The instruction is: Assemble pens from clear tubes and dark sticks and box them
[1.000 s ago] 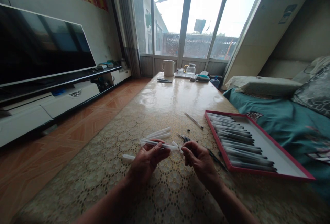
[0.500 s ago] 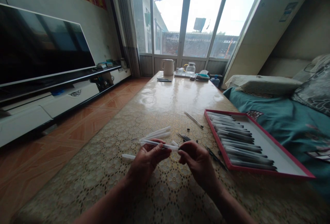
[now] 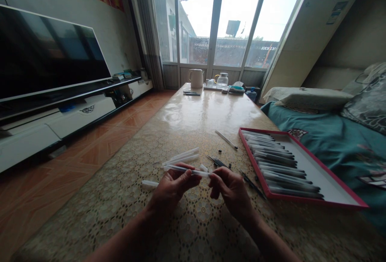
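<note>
A translucent white pen lies level between my two hands. My left hand is closed around its barrel, thumb on top. The fingertips of my right hand pinch the pen's right end and cover its tip. Behind my left hand several clear white pen barrels rest on the table, and a white cap-like piece sits to its left. Thin dark refills and small black plugs are scattered beyond my right hand. Farther back is a single pen with a dark end.
A red-rimmed tray at right holds a row of several pens. More dark refills lie along its left side. At the table's far end stand a beige jug and a glass pot. A sofa borders the right.
My right hand's fingers have shifted slightly and closed further over the pen's right end. My left hand keeps its hold with hardly any movement.
</note>
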`<state>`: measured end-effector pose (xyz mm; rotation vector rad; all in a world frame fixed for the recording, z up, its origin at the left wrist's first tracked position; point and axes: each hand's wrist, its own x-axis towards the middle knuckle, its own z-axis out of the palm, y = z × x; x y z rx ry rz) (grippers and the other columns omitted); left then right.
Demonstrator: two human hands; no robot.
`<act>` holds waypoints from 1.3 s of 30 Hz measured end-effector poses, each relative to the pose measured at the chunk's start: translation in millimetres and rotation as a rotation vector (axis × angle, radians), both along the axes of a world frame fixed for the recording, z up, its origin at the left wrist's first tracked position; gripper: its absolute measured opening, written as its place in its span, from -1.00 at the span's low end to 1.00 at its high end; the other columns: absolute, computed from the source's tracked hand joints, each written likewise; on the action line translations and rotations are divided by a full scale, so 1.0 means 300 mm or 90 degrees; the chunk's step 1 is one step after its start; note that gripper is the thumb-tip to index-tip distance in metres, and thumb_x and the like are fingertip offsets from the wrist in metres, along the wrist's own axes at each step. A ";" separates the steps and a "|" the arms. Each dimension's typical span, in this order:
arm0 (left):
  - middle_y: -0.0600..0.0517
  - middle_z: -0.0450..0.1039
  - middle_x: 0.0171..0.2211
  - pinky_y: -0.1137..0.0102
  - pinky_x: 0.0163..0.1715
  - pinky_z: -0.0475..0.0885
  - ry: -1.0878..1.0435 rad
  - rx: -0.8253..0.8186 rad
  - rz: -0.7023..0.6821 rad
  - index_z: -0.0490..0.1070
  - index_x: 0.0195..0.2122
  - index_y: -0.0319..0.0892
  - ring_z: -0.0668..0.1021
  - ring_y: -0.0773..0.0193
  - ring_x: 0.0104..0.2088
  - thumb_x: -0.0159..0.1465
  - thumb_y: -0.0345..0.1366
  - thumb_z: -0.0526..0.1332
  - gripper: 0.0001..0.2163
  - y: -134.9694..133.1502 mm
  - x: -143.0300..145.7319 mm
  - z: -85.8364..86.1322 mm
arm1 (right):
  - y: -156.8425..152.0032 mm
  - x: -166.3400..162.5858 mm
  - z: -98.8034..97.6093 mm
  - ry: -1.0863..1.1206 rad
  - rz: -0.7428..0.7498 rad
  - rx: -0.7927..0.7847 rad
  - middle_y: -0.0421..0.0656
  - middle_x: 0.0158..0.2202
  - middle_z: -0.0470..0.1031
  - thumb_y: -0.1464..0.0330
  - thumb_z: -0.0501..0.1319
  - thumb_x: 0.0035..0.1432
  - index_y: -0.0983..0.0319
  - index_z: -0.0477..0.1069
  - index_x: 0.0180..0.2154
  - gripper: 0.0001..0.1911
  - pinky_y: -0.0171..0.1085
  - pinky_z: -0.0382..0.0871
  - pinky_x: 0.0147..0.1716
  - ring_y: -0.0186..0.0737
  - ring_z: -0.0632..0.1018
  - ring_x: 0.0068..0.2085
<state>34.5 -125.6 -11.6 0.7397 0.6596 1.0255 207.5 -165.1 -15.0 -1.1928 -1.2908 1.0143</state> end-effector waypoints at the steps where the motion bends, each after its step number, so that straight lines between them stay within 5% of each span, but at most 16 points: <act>1: -0.15 0.61 -0.37 0.35 -0.26 0.51 0.003 0.002 -0.004 0.48 -0.35 -0.27 0.64 0.17 -0.36 0.04 -0.38 0.39 -0.84 -0.001 0.000 0.000 | 0.001 0.003 -0.007 -0.019 0.002 -0.006 -0.26 -0.60 0.38 0.10 0.15 0.18 0.26 0.32 -0.46 -0.64 -0.42 0.25 -0.68 -0.41 0.42 -0.66; 5: -0.15 0.61 -0.38 0.35 -0.28 0.51 0.005 -0.019 0.001 0.48 -0.35 -0.28 0.64 0.16 -0.37 0.03 -0.38 0.40 -0.83 0.000 0.001 0.003 | 0.003 0.009 -0.019 -0.086 0.009 0.004 -0.27 -0.64 0.32 0.05 -0.04 0.27 0.25 0.29 -0.50 -0.52 -0.44 0.20 -0.71 -0.44 0.36 -0.70; 10: -0.13 0.61 -0.41 0.35 -0.28 0.51 -0.005 -0.020 0.021 0.48 -0.37 -0.27 0.64 0.16 -0.39 0.02 -0.40 0.40 -0.83 0.004 -0.002 0.002 | -0.002 0.011 -0.004 -0.137 0.040 0.045 -0.26 -0.50 0.43 0.14 0.07 0.25 0.21 0.28 -0.26 -0.74 -0.43 0.27 -0.62 -0.41 0.44 -0.61; 16: -0.13 0.60 -0.40 0.32 -0.28 0.51 0.009 -0.019 0.002 0.48 -0.36 -0.27 0.64 0.13 -0.36 0.01 -0.38 0.41 -0.81 0.006 -0.001 -0.004 | -0.007 0.014 -0.014 -0.195 0.061 0.045 -0.29 -0.61 0.35 0.15 -0.10 0.33 0.19 0.20 -0.47 -0.61 -0.45 0.18 -0.67 -0.43 0.37 -0.68; 21: -0.12 0.60 -0.42 0.36 -0.29 0.51 0.011 -0.020 0.018 0.47 -0.35 -0.26 0.63 0.19 -0.38 0.04 -0.39 0.39 -0.83 0.006 -0.002 -0.003 | -0.008 0.015 -0.011 -0.236 0.065 0.041 -0.29 -0.55 0.41 0.20 -0.03 0.31 0.19 0.24 -0.23 -0.79 -0.45 0.16 -0.66 -0.43 0.36 -0.67; 26: -0.11 0.60 -0.40 0.36 -0.32 0.52 0.012 -0.005 0.006 0.48 -0.36 -0.26 0.63 0.19 -0.38 0.04 -0.38 0.39 -0.84 0.004 -0.002 -0.003 | -0.011 0.015 -0.009 -0.243 0.066 0.047 -0.29 -0.63 0.33 0.18 -0.12 0.34 0.19 0.18 -0.49 -0.61 -0.43 0.15 -0.64 -0.43 0.33 -0.67; 32: -0.09 0.60 -0.42 0.38 -0.30 0.51 0.002 -0.009 0.023 0.47 -0.36 -0.26 0.62 0.23 -0.41 0.03 -0.38 0.40 -0.83 0.007 -0.001 -0.003 | -0.014 0.019 0.001 -0.261 0.050 0.045 -0.32 -0.58 0.39 0.20 -0.04 0.32 0.18 0.22 -0.23 -0.79 -0.43 0.15 -0.63 -0.42 0.35 -0.66; 36: -0.09 0.61 -0.39 0.38 -0.30 0.50 -0.006 -0.001 -0.003 0.47 -0.35 -0.26 0.63 0.23 -0.39 0.03 -0.36 0.41 -0.81 0.007 -0.002 -0.008 | -0.012 0.018 -0.001 -0.263 0.055 0.058 -0.30 -0.63 0.33 0.20 -0.10 0.34 0.18 0.19 -0.45 -0.65 -0.44 0.15 -0.61 -0.42 0.34 -0.65; 39: -0.08 0.61 -0.40 0.38 -0.29 0.50 -0.007 -0.003 0.001 0.47 -0.34 -0.26 0.62 0.24 -0.39 0.03 -0.35 0.41 -0.80 0.007 -0.004 -0.010 | -0.011 0.018 -0.003 -0.258 0.052 0.054 -0.30 -0.63 0.33 0.18 -0.10 0.34 0.19 0.21 -0.41 -0.67 -0.44 0.15 -0.62 -0.42 0.34 -0.65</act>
